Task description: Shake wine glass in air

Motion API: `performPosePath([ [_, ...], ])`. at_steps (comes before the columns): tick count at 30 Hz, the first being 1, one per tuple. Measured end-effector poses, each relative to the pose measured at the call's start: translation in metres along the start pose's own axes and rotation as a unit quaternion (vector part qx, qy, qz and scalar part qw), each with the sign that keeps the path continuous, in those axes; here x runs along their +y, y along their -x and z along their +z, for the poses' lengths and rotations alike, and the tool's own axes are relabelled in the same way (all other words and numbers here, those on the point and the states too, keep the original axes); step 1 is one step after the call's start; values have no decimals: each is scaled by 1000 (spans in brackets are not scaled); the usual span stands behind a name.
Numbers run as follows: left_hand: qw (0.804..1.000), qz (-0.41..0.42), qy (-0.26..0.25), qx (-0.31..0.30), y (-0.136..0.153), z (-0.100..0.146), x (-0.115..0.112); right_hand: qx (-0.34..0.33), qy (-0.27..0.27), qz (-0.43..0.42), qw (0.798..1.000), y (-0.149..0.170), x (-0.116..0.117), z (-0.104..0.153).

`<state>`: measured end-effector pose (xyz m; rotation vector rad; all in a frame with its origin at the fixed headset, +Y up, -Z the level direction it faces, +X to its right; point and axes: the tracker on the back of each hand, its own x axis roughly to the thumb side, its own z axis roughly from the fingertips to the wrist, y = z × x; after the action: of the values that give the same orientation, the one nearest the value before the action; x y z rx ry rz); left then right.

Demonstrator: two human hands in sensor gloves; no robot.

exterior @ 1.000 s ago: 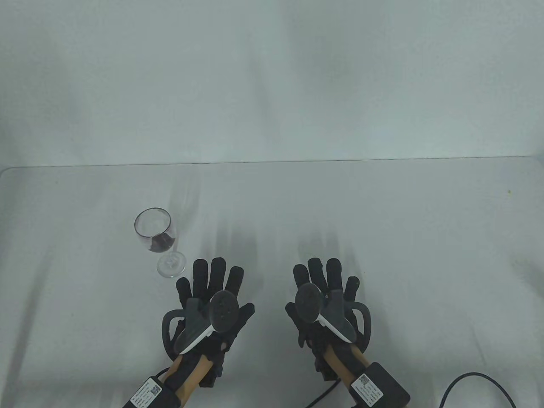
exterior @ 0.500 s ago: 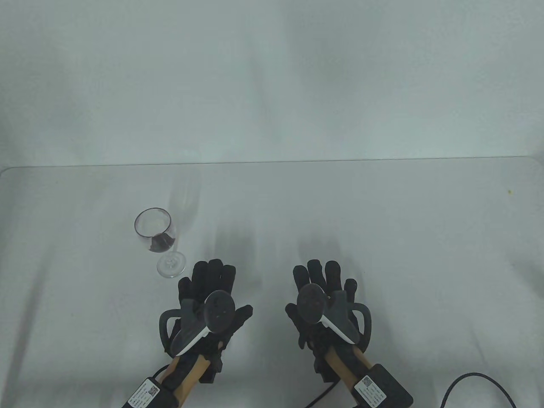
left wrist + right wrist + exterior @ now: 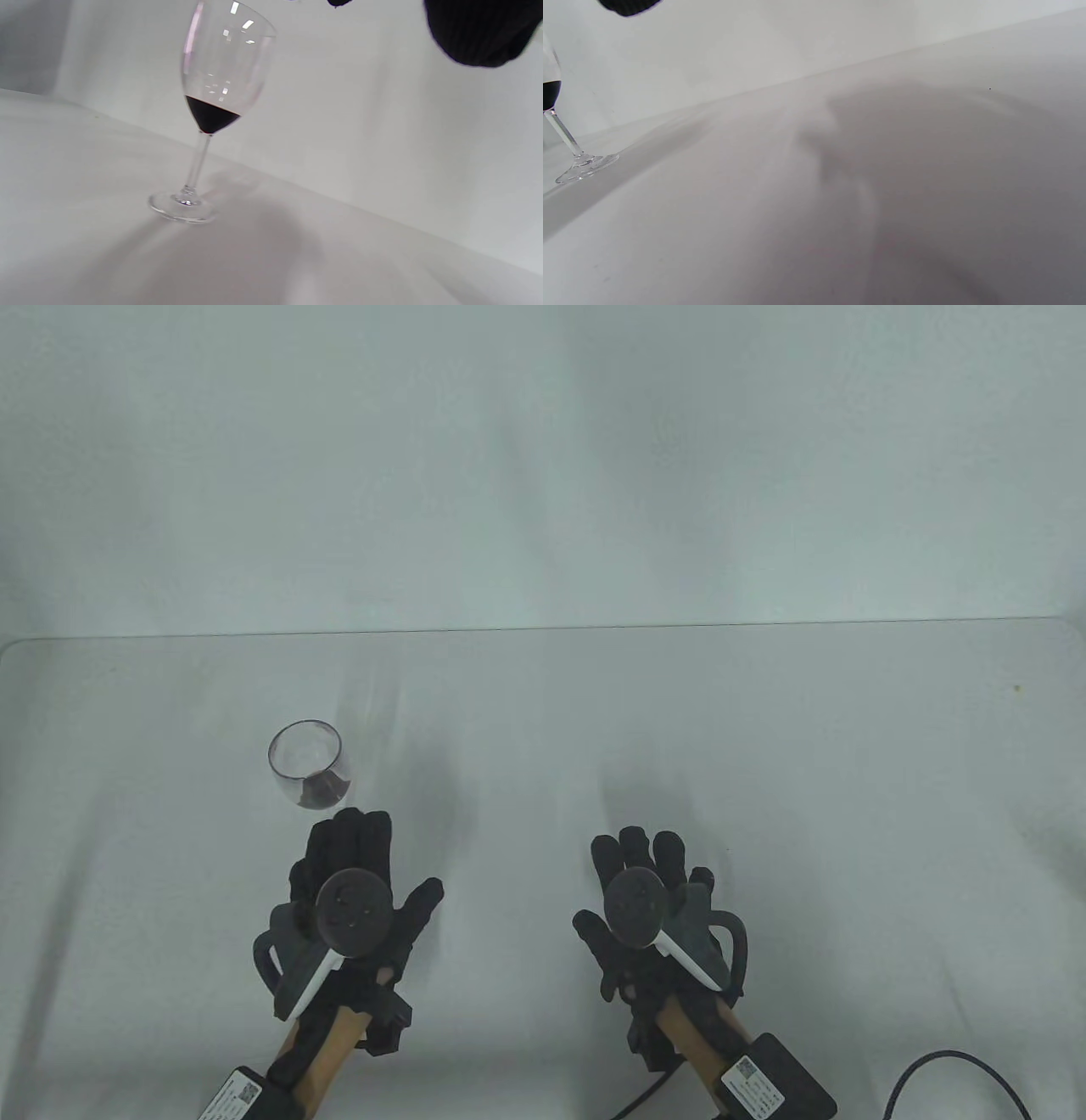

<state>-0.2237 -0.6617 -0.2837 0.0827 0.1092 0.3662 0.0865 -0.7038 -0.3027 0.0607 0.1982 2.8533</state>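
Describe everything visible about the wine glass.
The wine glass is clear, with a tall bowl, thin stem and round foot. A little dark red liquid sits at the bottom of the bowl. It stands upright on the white table, left of centre. Nothing grips it; the left hand is just in front of it.

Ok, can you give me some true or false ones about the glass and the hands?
1. The glass stands upright on the table. True.
2. The glass is full to the top. False: dark wine fills only the bottom of the bowl.
3. The left hand grips the stem. False: the left wrist view shows the stem bare.
4. The right hand is apart from the glass. True.
5. The glass is up in the air. False: its foot rests on the table.
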Motion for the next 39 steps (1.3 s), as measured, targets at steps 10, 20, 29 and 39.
performPosePath([
  [10, 993, 70, -2, 95, 57, -18, 11, -4, -7, -7, 1000, 1, 1, -1],
  [20, 967, 183, 61, 167, 98, -66, -20, 1, -16, -18, 1000, 3, 1, -1],
  [29, 942, 238, 122, 201, 115, -107, -54, -3, -21, -25, 999, 4, 1, -1],
  [39, 943, 240, 121, 197, 117, -132, -66, -5, -30, -38, 999, 5, -1, -2],
])
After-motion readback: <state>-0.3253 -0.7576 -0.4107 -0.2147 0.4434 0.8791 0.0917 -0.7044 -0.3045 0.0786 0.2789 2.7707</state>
